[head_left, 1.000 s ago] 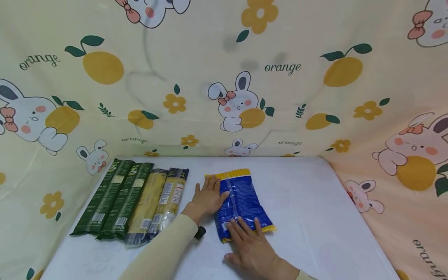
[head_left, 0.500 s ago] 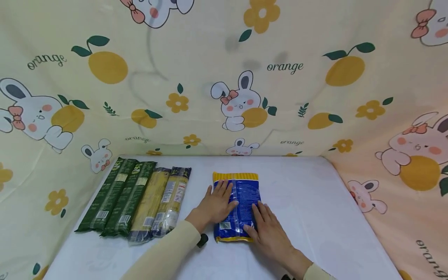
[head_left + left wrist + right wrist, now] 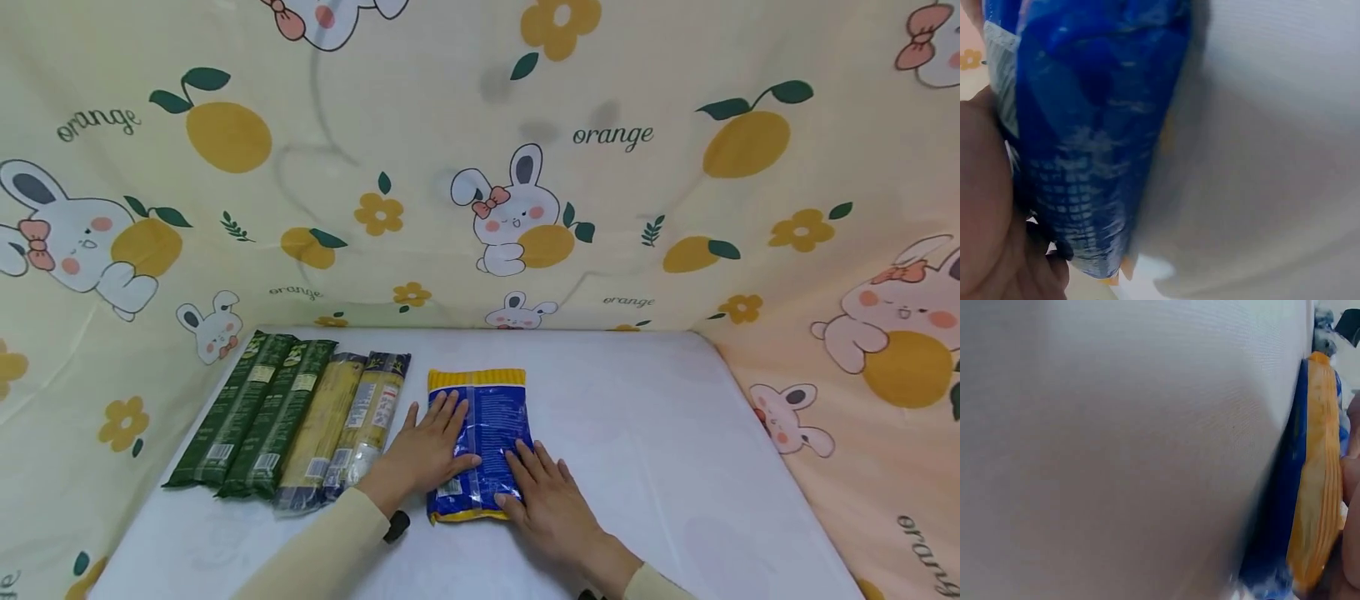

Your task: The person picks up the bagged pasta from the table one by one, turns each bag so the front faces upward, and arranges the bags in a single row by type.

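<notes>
A blue plastic packet [image 3: 491,417] with yellow ends lies flat on the white table, its printed back and centre seam facing up. My left hand [image 3: 427,450] rests on its left side, fingers straight and pointing away from me. On the packet's lower right edge lies my right hand [image 3: 551,504], the fingers extended over the blue film. In the left wrist view the side of the blue packet [image 3: 1091,106] bulges beside the left hand [image 3: 985,206]. The right wrist view has the packet's ribbed yellow end [image 3: 1321,462] next to part of the right hand [image 3: 1352,512].
Left of the blue packet, several long packs lie side by side: two green packs [image 3: 281,425] and two clear packs of yellow sticks [image 3: 322,425] with dark blue ends. Behind the white table [image 3: 637,433] hangs a cloth [image 3: 420,142] printed with rabbits and oranges.
The blue packet has turned from slanted to nearly straight, then slid left toward the long packs. Both hands have moved left with it, the right hand having first shifted to its right edge.
</notes>
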Motion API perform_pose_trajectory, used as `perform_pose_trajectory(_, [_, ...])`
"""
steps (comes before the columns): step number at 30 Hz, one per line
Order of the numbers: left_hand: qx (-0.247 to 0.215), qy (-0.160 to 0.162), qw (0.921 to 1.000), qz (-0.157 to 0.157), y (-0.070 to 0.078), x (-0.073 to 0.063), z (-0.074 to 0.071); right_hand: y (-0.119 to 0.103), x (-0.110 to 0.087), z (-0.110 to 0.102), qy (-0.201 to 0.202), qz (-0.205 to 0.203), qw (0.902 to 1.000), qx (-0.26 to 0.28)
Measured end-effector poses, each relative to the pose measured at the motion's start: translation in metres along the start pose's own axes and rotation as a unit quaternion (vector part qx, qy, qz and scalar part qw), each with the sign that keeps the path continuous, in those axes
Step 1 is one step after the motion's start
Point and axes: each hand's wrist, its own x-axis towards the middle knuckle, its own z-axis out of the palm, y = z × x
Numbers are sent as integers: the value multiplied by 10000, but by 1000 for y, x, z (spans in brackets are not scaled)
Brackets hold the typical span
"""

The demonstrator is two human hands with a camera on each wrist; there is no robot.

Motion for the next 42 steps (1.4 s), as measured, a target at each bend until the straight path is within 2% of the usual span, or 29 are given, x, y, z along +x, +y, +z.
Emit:
perform_pose_trajectory(5, [278,15,9995,-129,0,3,-18,5,-13,-5,650,74,9944,-831])
perform_pose_trajectory(7, [437,49,9988,-220,4,11,-30,9,-18,-6,1007,47,9882,-1152])
perform_pose_trajectory(9, [618,189,9977,-214,9,24,-39,13,-23,-6,1299,49,9815,-1403])
perform_pose_trajectory(13, [1082,615,9921,120,21,54,-50,15,-26,-5,1495,121,9766,-1542])
perform_pose_trajectory(18, [1478,1007,9813,712,27,88,-50,12,-24,-1,1619,75,9738,-1598])
perform_pose_trajectory(22, [1449,970,9816,772,29,108,-49,10,-23,2,1609,107,9735,-1624])
perform_pose_trajectory(28, [1510,798,9833,623,37,126,-47,10,-24,2,1576,145,9729,-1684])
perform_pose_trajectory(34, [1649,501,9835,551,49,134,-47,9,-25,3,1593,194,9711,-1766])
perform_pose_trajectory(38, [1523,212,9877,288,55,134,-47,9,-25,3,1404,304,9729,-1812])
perform_pose_trajectory(42, [1433,142,9895,72,56,134,-46,9,-25,4,1310,339,9735,-1844])
